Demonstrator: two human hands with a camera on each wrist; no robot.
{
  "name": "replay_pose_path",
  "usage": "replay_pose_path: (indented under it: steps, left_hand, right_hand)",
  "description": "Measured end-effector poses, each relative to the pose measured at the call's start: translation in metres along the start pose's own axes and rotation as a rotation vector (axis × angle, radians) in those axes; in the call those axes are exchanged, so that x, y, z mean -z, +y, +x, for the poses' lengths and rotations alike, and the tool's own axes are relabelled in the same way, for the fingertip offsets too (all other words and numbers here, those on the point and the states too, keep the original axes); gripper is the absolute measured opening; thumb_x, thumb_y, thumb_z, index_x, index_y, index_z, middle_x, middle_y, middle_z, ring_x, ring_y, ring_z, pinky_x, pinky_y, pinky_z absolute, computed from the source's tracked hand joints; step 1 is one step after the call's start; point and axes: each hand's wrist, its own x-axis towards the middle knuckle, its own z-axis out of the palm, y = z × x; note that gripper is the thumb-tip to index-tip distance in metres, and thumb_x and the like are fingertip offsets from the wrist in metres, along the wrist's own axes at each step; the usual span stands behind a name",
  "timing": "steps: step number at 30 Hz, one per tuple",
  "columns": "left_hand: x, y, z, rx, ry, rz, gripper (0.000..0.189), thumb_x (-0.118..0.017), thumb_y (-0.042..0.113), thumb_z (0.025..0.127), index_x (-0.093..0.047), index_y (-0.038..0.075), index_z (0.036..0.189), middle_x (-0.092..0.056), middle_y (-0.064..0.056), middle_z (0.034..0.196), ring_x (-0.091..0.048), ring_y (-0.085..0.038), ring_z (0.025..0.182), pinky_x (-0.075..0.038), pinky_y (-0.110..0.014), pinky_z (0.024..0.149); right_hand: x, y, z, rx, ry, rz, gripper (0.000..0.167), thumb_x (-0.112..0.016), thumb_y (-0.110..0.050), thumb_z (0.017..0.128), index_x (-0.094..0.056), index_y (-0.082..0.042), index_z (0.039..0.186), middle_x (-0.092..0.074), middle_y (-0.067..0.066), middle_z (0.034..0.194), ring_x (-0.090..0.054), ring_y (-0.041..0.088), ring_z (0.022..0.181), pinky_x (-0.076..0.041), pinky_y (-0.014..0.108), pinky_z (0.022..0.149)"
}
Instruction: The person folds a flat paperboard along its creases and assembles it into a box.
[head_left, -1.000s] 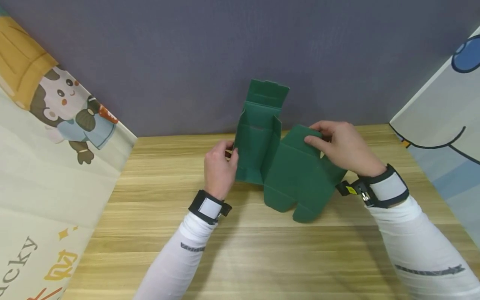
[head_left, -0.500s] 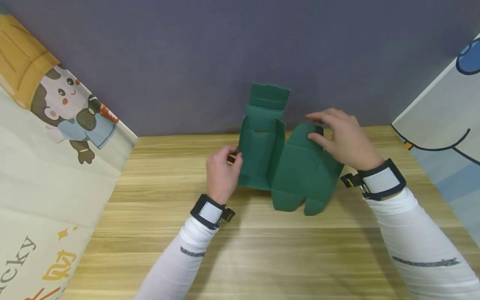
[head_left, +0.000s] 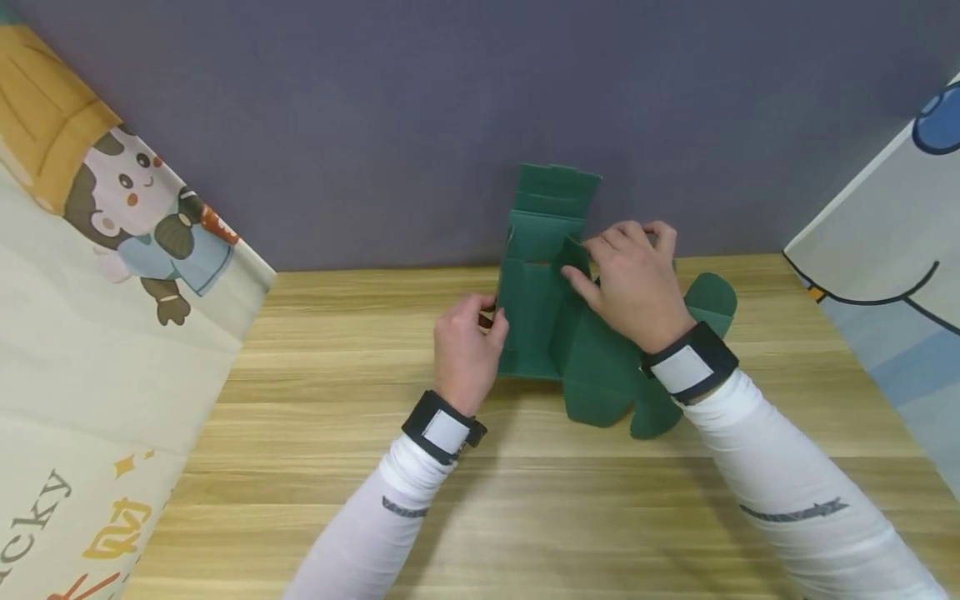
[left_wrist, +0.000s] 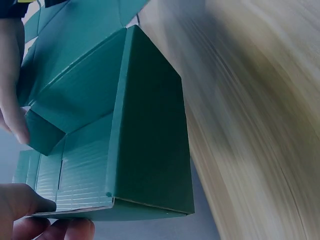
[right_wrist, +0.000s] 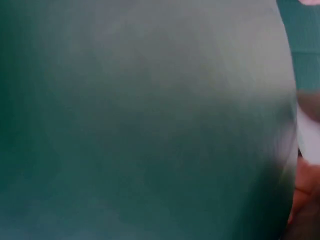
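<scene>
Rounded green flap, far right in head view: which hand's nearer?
Right: the right hand is just left of the rounded flap; the left hand holds the green carton by its left wall, farther off.

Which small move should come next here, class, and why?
Probably the right hand should press the small flap inward: that hand is at the flap, the left hand pinches the opposite side of the box, and the end panel stands open.

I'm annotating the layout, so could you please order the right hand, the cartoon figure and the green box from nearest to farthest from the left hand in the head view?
1. Green box: held by the left hand.
2. Right hand: on the right side.
3. Cartoon figure: at the far left.
</scene>
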Motion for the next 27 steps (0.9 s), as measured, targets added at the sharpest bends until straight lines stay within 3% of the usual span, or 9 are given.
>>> replay_pose_path:
  steps: [5, 9, 13, 19, 22, 27]
  left_hand:
    - [-0.002, 0.002, -0.001, -0.015, -0.001, 0.012, 0.009, -0.068, 0.008, 0.086, -0.07, 0.003, 0.094, -0.072, -0.006, 0.09, -0.066, -0.009, 0.067, -0.052, -0.014, 0.056]
    - [-0.002, 0.001, 0.0, -0.019, 0.005, 0.025, 0.009, -0.068, 0.008, 0.086, -0.07, 0.003, 0.093, -0.072, -0.005, 0.089, -0.066, -0.01, 0.066, -0.052, -0.015, 0.056]
    - [-0.001, 0.001, 0.001, -0.021, 0.017, 0.033, 0.008, -0.068, 0.008, 0.086, -0.071, 0.003, 0.092, -0.072, -0.005, 0.087, -0.066, -0.011, 0.066, -0.053, -0.017, 0.055]
    - [0.0, 0.001, 0.002, -0.024, 0.044, 0.056, 0.006, -0.069, 0.008, 0.086, -0.071, 0.004, 0.09, -0.072, -0.005, 0.087, -0.066, -0.013, 0.064, -0.053, -0.019, 0.056]
    - [-0.001, 0.0, 0.002, -0.03, 0.048, 0.058, 0.006, -0.069, 0.007, 0.085, -0.071, 0.004, 0.09, -0.072, -0.006, 0.087, -0.066, -0.014, 0.064, -0.053, -0.02, 0.056]
    - [-0.002, -0.001, 0.0, -0.026, 0.039, 0.066, 0.006, -0.068, 0.008, 0.085, -0.07, 0.005, 0.09, -0.072, -0.005, 0.087, -0.066, -0.014, 0.064, -0.054, -0.02, 0.056]
  right_hand:
    - [-0.007, -0.01, 0.0, 0.104, 0.072, -0.072, 0.014, -0.066, -0.018, 0.092, -0.072, -0.005, 0.088, -0.071, 0.014, 0.082, -0.057, 0.031, 0.093, -0.027, 0.062, 0.1]
    - [-0.01, -0.017, -0.001, 0.227, 0.081, -0.187, 0.019, -0.059, -0.007, 0.095, -0.074, -0.006, 0.084, -0.07, 0.012, 0.08, -0.057, 0.029, 0.091, -0.029, 0.062, 0.101]
    - [-0.01, -0.022, -0.003, 0.306, 0.053, -0.244, 0.026, -0.053, 0.0, 0.096, -0.076, -0.007, 0.086, -0.068, 0.009, 0.081, -0.056, 0.028, 0.09, -0.028, 0.061, 0.103]
    - [-0.004, -0.024, -0.002, 0.426, -0.041, -0.313, 0.018, -0.06, 0.001, 0.092, -0.076, -0.007, 0.093, -0.069, 0.006, 0.083, -0.051, 0.028, 0.089, -0.026, 0.06, 0.106]
    - [-0.002, -0.024, -0.001, 0.452, -0.07, -0.337, 0.017, -0.062, 0.002, 0.091, -0.076, -0.008, 0.095, -0.07, 0.006, 0.087, -0.05, 0.029, 0.091, -0.025, 0.061, 0.107]
    - [-0.002, -0.025, -0.002, 0.409, -0.057, -0.325, 0.018, -0.061, 0.005, 0.09, -0.075, -0.006, 0.091, -0.069, 0.009, 0.084, -0.052, 0.03, 0.09, -0.024, 0.061, 0.108]
